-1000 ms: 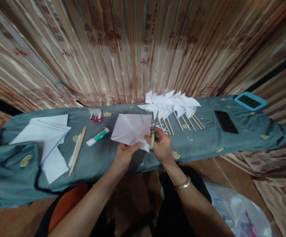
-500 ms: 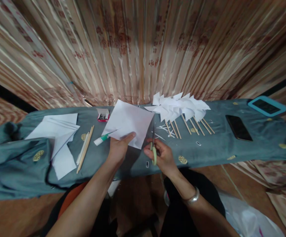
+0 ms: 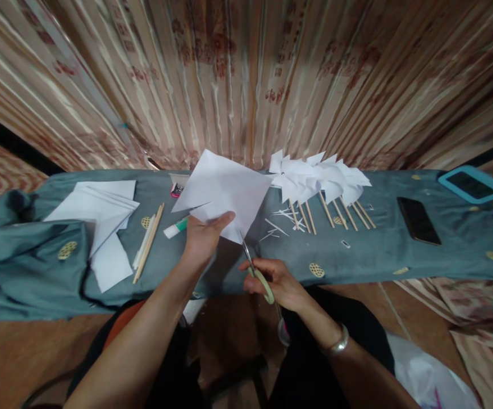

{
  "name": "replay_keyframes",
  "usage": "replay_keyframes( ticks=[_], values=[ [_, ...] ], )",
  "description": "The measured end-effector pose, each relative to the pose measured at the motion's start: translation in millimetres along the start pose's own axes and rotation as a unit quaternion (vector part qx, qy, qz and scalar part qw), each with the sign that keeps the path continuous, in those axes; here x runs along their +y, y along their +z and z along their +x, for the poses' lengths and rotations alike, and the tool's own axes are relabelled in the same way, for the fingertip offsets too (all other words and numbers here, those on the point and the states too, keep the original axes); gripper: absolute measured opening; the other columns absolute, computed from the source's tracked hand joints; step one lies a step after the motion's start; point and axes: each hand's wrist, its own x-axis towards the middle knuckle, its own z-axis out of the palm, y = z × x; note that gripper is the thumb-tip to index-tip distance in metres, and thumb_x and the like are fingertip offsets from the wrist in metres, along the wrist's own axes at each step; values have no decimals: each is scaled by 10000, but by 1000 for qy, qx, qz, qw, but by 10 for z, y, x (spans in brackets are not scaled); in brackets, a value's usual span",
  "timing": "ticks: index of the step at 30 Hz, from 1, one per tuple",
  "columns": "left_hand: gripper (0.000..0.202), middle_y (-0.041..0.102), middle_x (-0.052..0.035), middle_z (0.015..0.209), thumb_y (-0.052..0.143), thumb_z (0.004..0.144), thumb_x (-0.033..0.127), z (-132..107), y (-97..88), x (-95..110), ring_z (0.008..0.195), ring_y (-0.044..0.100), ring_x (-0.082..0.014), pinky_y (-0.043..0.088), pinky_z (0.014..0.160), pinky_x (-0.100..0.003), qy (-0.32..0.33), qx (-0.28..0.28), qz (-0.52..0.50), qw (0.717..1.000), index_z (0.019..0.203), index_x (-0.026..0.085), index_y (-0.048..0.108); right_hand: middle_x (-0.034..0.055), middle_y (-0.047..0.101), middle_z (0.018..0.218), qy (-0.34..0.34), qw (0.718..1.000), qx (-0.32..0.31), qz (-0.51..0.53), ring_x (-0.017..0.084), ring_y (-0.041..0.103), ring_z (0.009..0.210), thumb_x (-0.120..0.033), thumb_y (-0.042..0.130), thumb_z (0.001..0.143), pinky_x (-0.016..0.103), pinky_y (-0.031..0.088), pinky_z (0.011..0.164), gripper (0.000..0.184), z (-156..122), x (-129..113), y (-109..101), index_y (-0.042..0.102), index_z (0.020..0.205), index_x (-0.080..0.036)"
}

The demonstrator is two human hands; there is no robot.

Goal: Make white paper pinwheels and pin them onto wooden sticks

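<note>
A square sheet of white paper (image 3: 225,182) is held up over the cloth by my left hand (image 3: 206,236), its thumb lying on top and the fingers hidden underneath. One slit runs inward from the sheet's left side. My right hand (image 3: 272,281) grips scissors (image 3: 258,275) with pale green handles. The blades point up and to the left and meet the paper's near corner. To the right of the sheet lie several white paper pinwheels (image 3: 314,176) on wooden sticks, overlapping one another. Thin paper strips (image 3: 276,227) are scattered beside their sticks.
On the left are stacked white sheets (image 3: 101,210) and loose sticks (image 3: 149,244). A glue stick (image 3: 175,228) and an open box of pins (image 3: 177,186) lie partly behind the paper. A black phone (image 3: 419,220) and a blue-framed device (image 3: 473,183) sit at right on the grey-green cloth (image 3: 370,255).
The scissors have swung from pointing upward beside the paper to its near corner, tips tilted left. My right hand has moved slightly down, and the sheet has risen a little in view.
</note>
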Motion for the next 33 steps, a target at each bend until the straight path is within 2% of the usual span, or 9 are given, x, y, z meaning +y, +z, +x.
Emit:
replay_keyframes(
  ticks=[8,15,21,33],
  values=[
    [238,731,-41,749,835,551,273,-12,-1,-56,785,680,-232,560,733,-344,-8,-3,26,1000,722,170,706,-15,633,656,16,999,14,47,116,581,590,-474,772,677,240,459,573,412,62,5,14,682,929,-161],
    [276,741,-54,806,826,551,265,-27,5,-44,725,677,-219,558,699,-340,-13,9,24,1000,779,153,717,-13,642,658,24,999,10,41,117,591,587,-465,771,684,238,474,565,400,57,-9,17,683,928,-161],
    [235,728,-61,756,827,554,264,-5,-4,-68,744,679,-226,554,696,-332,-6,11,29,1000,720,142,715,-17,636,647,23,999,8,34,112,576,576,-464,770,685,235,462,559,379,64,0,27,682,899,-164],
    [233,734,-34,782,822,555,236,-28,18,-55,717,664,-192,534,719,-312,-16,0,15,1000,749,168,711,-30,594,629,1,1000,15,-9,103,541,556,-490,751,709,242,458,570,398,73,21,9,694,931,-164]
  ],
)
